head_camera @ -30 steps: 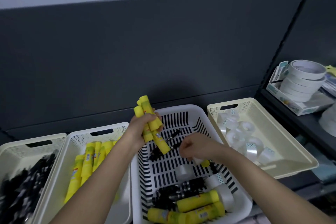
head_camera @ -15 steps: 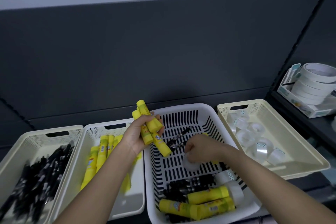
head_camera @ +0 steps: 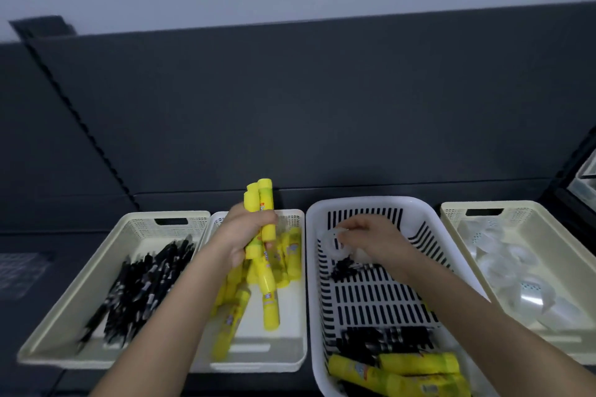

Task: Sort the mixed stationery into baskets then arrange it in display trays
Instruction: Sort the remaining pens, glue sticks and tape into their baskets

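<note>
Sorting mixed stationery along a dark shelf and, judging by the baskets, getting well through the first stage. Gripping a bundle of glue sticks (head_camera: 259,203) upright in the left hand (head_camera: 245,235), wrapping the fingers tight round them, above the far end of the glue basket (head_camera: 258,364) at 7 o'clock in the view. Reaching with the right hand (head_camera: 374,238) into the far end of the slotted basket (head_camera: 371,200) at 5 o'clock, bringing the fingertips to a clear tape roll (head_camera: 332,243). Being too blurred there for telling a pinch from a mere touch.

Already holding sorted stock on three sides:
- black pens (head_camera: 145,277) lying in the pen basket (head_camera: 64,361) at 8 o'clock
- loose glue sticks (head_camera: 269,300) piling up under the left hand
- tape rolls (head_camera: 516,274) gathering in the tape basket (head_camera: 450,217) at 4 o'clock

Leaving more to clear from the slotted basket: leftover glue sticks (head_camera: 403,371) at its near end, leftover pens (head_camera: 383,340) just beyond them, and a dark cluster (head_camera: 345,267) at 6 o'clock from the tape roll. Showing no display tray anywhere, so most likely leaving the whole arranging stage not yet begun.
</note>
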Motion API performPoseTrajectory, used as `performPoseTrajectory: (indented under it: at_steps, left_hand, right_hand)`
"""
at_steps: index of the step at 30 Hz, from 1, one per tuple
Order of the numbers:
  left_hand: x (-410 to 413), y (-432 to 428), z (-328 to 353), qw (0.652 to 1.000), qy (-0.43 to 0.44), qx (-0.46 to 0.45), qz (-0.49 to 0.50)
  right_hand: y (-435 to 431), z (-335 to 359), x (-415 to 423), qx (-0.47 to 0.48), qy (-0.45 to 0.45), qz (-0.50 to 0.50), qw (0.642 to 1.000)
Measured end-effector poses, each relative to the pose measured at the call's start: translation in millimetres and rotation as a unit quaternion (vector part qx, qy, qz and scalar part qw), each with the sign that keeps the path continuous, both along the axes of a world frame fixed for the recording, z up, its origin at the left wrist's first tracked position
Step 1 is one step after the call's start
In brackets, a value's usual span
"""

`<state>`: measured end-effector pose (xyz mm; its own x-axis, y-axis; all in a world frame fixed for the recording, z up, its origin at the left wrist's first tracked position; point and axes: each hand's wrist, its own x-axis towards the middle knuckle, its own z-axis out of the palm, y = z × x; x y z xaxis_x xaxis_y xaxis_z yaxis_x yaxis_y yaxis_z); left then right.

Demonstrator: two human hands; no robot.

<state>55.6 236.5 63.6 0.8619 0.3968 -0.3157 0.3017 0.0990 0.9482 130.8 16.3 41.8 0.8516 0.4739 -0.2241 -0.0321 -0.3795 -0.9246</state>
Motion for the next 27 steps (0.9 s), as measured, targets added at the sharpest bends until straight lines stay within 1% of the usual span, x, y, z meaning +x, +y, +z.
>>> performPoseTrajectory:
  at_steps: [3, 6, 10, 12, 14, 16, 19, 22, 27]
  left_hand:
    - [-11, 4, -14, 0.994, 0.046, 0.089, -0.034]
    - [-19, 2, -29, 0.985, 0.080, 0.142, -0.055]
    - [-21, 5, -43, 0.965, 0.137, 0.219, -0.048]
    - [-19, 9, -46, 0.953, 0.148, 0.262, -0.037]
    - [-16, 11, -44, 0.948, 0.129, 0.291, -0.024]
    - [-11, 7, -38, 0.941, 0.090, 0.325, -0.031]
    - [-5, -9, -33, 0.917, 0.015, 0.393, -0.070]
    - [-1, -30, -32, 0.897, -0.049, 0.426, -0.109]
    - [13, -68, -29, 0.860, -0.102, 0.461, -0.195]
  right_hand:
    - [13, -2, -4, 0.012, 0.003, 0.001, 1.000]
    - [20, -2, -7, 0.009, 0.007, 0.004, 1.000]
    - [20, -2, -8, 0.012, 0.013, 0.005, 1.000]
    - [18, -4, -7, 0.008, 0.013, -0.002, 1.000]
    - [15, -7, -7, 0.003, 0.019, -0.012, 1.000]
    - [12, -8, -8, 0.003, 0.025, -0.021, 0.999]
    - [5, -8, -9, 0.011, 0.033, -0.040, 0.999]
    - [-9, -4, -8, 0.008, 0.021, -0.059, 0.998]
    - [-43, 3, -3, 0.005, -0.017, -0.091, 0.996]
